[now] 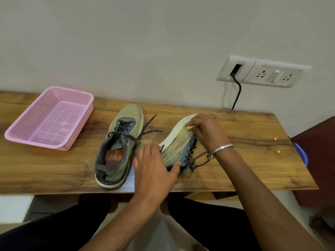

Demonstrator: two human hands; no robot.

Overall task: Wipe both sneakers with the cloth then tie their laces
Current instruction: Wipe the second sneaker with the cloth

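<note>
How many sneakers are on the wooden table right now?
2. One olive-green mesh sneaker stands upright beside the pink plastic basket. The second olive-green sneaker lies tipped on its side to its right, held by the left hand and right hand.

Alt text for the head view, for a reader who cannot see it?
A person's right hand rubs a yellow cloth on a tilted sneaker that the left hand steadies on a wooden table. A second sneaker, laces untied, stands upright beside an empty pink basket.
</note>
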